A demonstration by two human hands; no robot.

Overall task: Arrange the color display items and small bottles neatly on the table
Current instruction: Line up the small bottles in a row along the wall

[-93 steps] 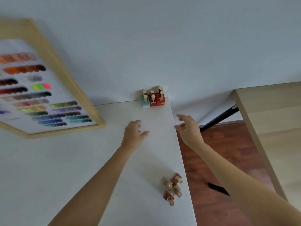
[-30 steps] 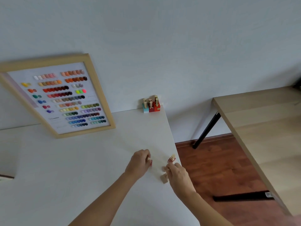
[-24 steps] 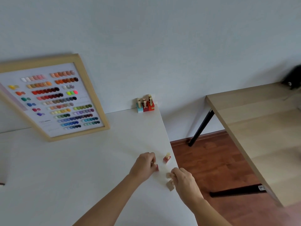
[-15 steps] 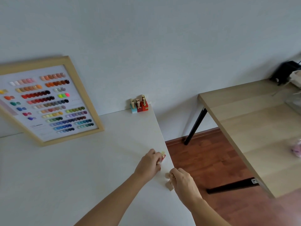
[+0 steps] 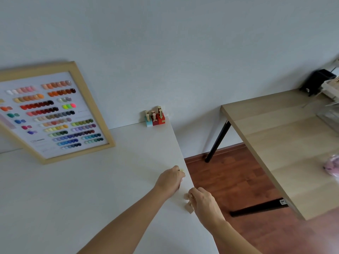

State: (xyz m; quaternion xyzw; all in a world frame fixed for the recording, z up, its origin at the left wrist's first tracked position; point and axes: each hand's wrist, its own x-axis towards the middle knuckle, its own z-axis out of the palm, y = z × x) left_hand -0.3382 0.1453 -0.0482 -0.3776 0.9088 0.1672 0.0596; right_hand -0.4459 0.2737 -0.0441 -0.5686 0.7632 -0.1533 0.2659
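Left grip (image 5: pixel 169 178) closed around a small bottle (image 5: pixel 181 170); right grip (image 5: pixel 202 200) pinches pale bottles (image 5: pixel 189 206) at the desk (image 5: pixel 91 189) edge.
The grouped bottles (image 5: pixel 155 117) stand well beyond, at the far corner; the left hand is nearer.

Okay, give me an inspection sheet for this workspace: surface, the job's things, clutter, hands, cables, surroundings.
Surface: white table, its right edge by the hands.
Job's things: framed colour chart leans on the wall at the table's back left; bottle cluster stands at the back right corner; beige-capped bottles sit by the right edge.
Clutter: nothing seen on the white table.
Hands: left hand curls round a small bottle, only its pale cap showing; right hand grips the beige-capped bottles.
Cables: nothing seen.
Surroundings: wooden table on black legs to the right, with a black object and pink item on it; wood floor; pale wall.
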